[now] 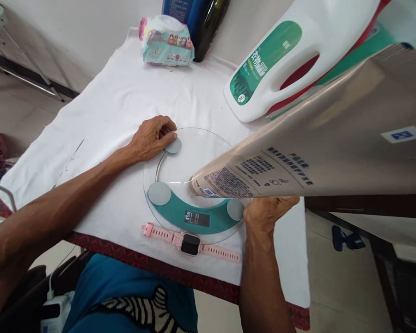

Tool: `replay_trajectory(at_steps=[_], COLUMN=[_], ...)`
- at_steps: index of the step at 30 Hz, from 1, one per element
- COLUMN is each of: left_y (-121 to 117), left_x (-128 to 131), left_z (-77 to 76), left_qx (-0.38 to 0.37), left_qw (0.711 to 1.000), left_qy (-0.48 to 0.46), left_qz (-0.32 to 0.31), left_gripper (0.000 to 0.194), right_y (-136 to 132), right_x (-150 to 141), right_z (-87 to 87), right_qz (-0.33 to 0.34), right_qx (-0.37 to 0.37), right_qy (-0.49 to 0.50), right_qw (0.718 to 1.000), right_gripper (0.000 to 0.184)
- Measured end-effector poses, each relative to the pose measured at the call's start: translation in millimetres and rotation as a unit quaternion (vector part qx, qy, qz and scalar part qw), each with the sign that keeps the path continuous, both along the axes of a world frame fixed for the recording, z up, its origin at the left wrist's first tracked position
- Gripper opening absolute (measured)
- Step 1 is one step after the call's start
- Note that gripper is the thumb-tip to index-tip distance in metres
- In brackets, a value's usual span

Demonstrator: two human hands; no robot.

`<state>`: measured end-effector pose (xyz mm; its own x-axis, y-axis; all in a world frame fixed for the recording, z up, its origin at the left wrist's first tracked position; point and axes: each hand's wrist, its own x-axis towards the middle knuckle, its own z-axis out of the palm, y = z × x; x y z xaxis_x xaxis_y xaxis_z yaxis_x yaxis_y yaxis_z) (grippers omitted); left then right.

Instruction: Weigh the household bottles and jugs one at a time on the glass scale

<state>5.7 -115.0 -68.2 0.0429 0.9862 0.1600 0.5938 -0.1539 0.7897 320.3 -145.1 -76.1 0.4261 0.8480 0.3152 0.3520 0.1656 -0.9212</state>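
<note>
A round glass bathroom scale (159, 210) with a teal band, grey pads and a lit display lies on the white cloth. My left hand (156, 136) is closed at its far left rim, thumb on a grey pad and fingers curled at the edge. At the right rim is my right hand (268, 215), touching or very near the glass; its fingers are mostly hidden behind a large tan package (298, 134). That package rises at a slant over the scale, its narrow lower end appearing to rest on the glass. In front of the scale lies a pink-strapped smartwatch (190, 243).
A white detergent jug (260, 64) with a green label stands at the back right. Behind are a wipes pack (168, 44), a dark bottle (210, 30) and a blue container (180, 9). The table's red patterned edge (159, 263) runs along my lap.
</note>
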Motion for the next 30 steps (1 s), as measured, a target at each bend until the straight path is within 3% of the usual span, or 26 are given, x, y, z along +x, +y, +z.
replay_trajectory(at_steps=[4,7,11,13,17,22,24,28,30], left_y=[0.2,0.4,0.7,1.0,1.2,0.0,-0.1,0.4,0.8], left_x=[-0.2,-0.6,-1.4,-1.9,-2.9,-2.9,-2.9,-3.7,-4.3], left_z=[-0.3,-1.4,-3.4,-4.0,-4.1,-4.1,-4.7,-5.3,-4.9], left_qx=[-0.002,-0.002,0.004,0.005,0.01,0.006,0.008,0.016,0.019], left_qw=[1.0,1.0,1.0,1.0,1.0,1.0,1.0,1.0,1.0], left_qy=[-0.003,-0.008,-0.01,-0.011,-0.013,-0.015,-0.016,-0.018,-0.022], left_qz=[0.0,-0.001,-0.004,-0.005,-0.007,-0.004,-0.002,-0.004,-0.006], left_gripper=[0.02,0.02,0.019,0.018,0.017,0.018,0.018,0.018,0.018], right_y=[-0.4,-7.3,-29.9,-43.0,-59.9,-57.9,-54.0,-52.3,-54.1], right_x=[-0.5,-5.1,-12.4,-14.5,-15.8,-22.3,-32.4,-64.4,-79.3], right_z=[3.9,14.6,29.9,33.9,38.4,48.4,50.5,46.7,42.4], right_qz=[0.006,0.105,0.31,0.358,0.343,0.318,0.312,0.285,0.265], right_qx=[0.055,0.045,-0.033,-0.065,-0.068,-0.027,-0.037,-0.099,-0.099], right_qy=[-0.024,0.028,0.126,0.115,0.065,0.068,0.068,0.062,0.065], right_qw=[0.998,0.993,0.942,0.924,0.935,0.945,0.947,0.951,0.957], right_gripper=[0.027,0.032,0.087,0.108,0.115,0.12,0.111,0.053,0.035])
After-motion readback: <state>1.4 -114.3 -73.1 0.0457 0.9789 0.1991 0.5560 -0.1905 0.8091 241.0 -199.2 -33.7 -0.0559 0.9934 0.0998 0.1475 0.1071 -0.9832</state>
